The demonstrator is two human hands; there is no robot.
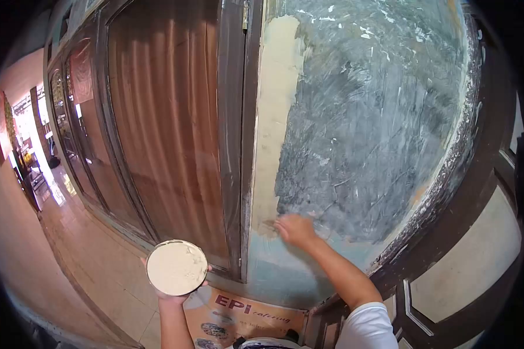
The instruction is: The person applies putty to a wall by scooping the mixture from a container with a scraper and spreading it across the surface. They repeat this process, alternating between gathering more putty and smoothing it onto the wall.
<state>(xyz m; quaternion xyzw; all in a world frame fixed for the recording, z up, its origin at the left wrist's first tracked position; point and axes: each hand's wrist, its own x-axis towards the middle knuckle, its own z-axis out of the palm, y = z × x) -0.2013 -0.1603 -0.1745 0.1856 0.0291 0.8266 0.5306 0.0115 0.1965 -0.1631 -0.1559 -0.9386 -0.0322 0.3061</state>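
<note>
My left hand holds up a round tub from below, its fingers showing round the rim. Cream-coloured putty fills the tub, with a rough patch on its right side. Against the wall, my right hand is closed round a putty knife, of which only a small part of the blade shows. The blade lies on the lower end of a cream strip of putty that runs down beside the door frame. Right of the strip, the wall is patchy grey; below, it is pale blue-green.
A dark wooden frame with glass and a brown curtain stands to the left. A panelled door is at the right. On the floor lies an orange printed banner. A tiled passage leads off left.
</note>
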